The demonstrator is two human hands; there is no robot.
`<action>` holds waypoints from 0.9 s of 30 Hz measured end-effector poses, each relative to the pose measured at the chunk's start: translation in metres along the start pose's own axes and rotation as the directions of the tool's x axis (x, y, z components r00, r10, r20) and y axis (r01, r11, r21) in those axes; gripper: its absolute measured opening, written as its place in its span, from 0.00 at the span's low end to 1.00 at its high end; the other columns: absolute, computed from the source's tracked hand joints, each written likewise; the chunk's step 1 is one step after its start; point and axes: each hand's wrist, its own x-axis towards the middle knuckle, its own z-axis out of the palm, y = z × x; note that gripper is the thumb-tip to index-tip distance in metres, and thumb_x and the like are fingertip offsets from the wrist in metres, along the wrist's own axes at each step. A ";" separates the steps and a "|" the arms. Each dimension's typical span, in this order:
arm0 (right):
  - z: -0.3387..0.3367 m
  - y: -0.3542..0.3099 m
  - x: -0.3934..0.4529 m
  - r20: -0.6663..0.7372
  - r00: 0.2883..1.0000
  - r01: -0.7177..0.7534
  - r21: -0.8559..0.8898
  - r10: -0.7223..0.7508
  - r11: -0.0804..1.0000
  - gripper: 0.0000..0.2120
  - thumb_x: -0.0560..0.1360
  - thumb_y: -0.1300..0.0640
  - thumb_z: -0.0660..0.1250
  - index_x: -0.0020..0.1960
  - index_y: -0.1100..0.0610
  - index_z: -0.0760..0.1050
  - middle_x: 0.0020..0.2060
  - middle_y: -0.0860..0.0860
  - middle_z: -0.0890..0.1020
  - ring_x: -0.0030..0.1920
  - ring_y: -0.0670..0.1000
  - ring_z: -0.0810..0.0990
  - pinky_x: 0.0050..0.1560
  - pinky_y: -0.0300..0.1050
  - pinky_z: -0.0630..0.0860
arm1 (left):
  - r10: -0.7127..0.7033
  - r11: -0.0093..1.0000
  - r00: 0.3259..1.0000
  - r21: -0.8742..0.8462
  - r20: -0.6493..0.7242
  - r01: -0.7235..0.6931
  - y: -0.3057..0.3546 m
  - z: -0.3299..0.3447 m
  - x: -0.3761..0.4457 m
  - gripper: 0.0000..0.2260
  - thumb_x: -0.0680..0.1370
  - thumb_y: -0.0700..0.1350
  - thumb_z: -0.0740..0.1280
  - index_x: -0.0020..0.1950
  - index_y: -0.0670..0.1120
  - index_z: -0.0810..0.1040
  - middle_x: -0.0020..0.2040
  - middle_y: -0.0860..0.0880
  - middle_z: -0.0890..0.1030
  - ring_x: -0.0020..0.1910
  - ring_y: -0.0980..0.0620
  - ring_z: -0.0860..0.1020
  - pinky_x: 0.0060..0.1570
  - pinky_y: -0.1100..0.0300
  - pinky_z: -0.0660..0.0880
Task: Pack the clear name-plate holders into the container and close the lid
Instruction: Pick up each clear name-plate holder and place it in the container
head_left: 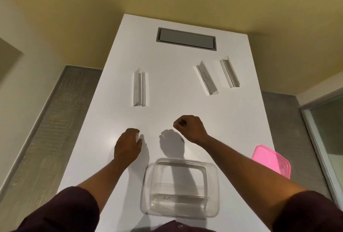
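Three clear name-plate holders lie on the white table: one at the left (pixel 139 89), one right of centre (pixel 207 78) and one further right (pixel 229 72). A clear container (pixel 148 185) stands open at the near edge, with one clear holder (pixel 178 197) lying inside along its near wall. Its pink lid (pixel 272 160) rests on the table to the right, partly behind my right forearm. My left hand (pixel 128 144) rests on the table, fingers curled, nothing visible in it. My right hand (pixel 190 127) hovers as a loose fist above the table, holding nothing.
A grey recessed cable hatch (pixel 186 39) sits in the table's far end. The table (pixel 176 109) is narrow, with grey floor on both sides and a glass panel (pixel 326 139) at the right.
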 end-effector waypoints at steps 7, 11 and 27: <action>0.035 -0.041 0.083 0.145 0.989 -0.018 0.013 0.016 1.000 0.06 0.74 0.53 0.71 0.44 0.54 0.85 0.45 0.45 0.87 0.47 0.47 0.85 0.53 0.47 0.81 | -0.022 0.977 0.975 0.211 0.220 -0.026 -0.043 0.012 0.029 0.37 0.79 0.57 0.64 0.80 0.40 0.54 0.82 0.43 0.52 0.80 0.39 0.52 0.73 0.38 0.58; 0.064 -0.063 0.123 0.176 0.984 -0.008 -0.072 0.020 0.997 0.14 0.76 0.46 0.71 0.54 0.55 0.81 0.53 0.49 0.83 0.54 0.51 0.80 0.55 0.46 0.74 | 0.013 0.954 0.973 0.289 0.232 -0.081 -0.058 0.022 0.025 0.39 0.78 0.67 0.39 0.81 0.42 0.46 0.82 0.44 0.43 0.81 0.40 0.43 0.76 0.39 0.51; 0.109 -0.114 0.178 0.056 0.976 -0.190 -0.238 0.208 0.953 0.32 0.70 0.34 0.73 0.58 0.60 0.77 0.58 0.57 0.78 0.56 0.60 0.81 0.57 0.56 0.81 | -0.002 0.951 0.981 0.305 0.192 -0.058 -0.073 0.043 0.027 0.35 0.80 0.63 0.45 0.81 0.45 0.43 0.82 0.46 0.42 0.81 0.42 0.42 0.75 0.36 0.53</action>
